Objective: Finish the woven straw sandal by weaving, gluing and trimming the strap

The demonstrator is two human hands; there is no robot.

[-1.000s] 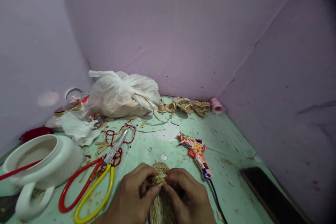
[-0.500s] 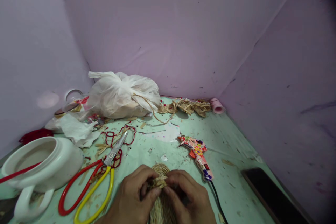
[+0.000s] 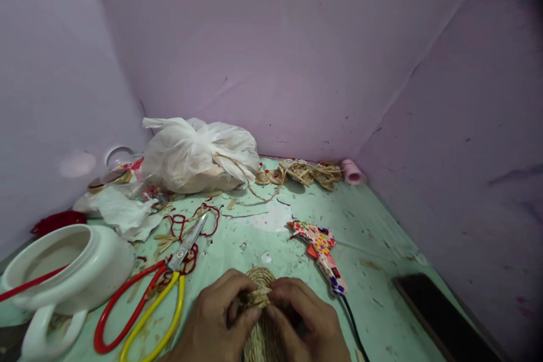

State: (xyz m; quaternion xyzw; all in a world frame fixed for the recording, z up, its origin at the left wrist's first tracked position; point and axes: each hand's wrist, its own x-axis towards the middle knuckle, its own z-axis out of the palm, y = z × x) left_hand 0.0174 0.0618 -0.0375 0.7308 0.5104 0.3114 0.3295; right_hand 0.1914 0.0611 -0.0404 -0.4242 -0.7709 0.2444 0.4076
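A coiled, woven straw piece (image 3: 262,277) lies upright at the bottom middle, its lower part running out of view. My left hand (image 3: 227,317) is closed on its left side, thumb and fingers pinching a pale strand of straw near the top. From the right, my right hand (image 3: 307,317) pinches the same spot with thumb and forefinger. Both sets of fingertips nearly meet over the straw. Palms and the hidden fingers cover much of the piece's sides.
Scissors (image 3: 180,263) with red and yellow handles lie left, beside a white ceramic pot (image 3: 106,260). A flower-patterned glue gun (image 3: 320,249) and a phone (image 3: 441,317) are at right. Behind stand a white plastic bag (image 3: 199,153), braided straw pieces (image 3: 303,172) and a pink spool (image 3: 353,172).
Almost nothing differs. My fingers shift very slightly at the pinched straw, and the whole view is displaced by a few pixels.
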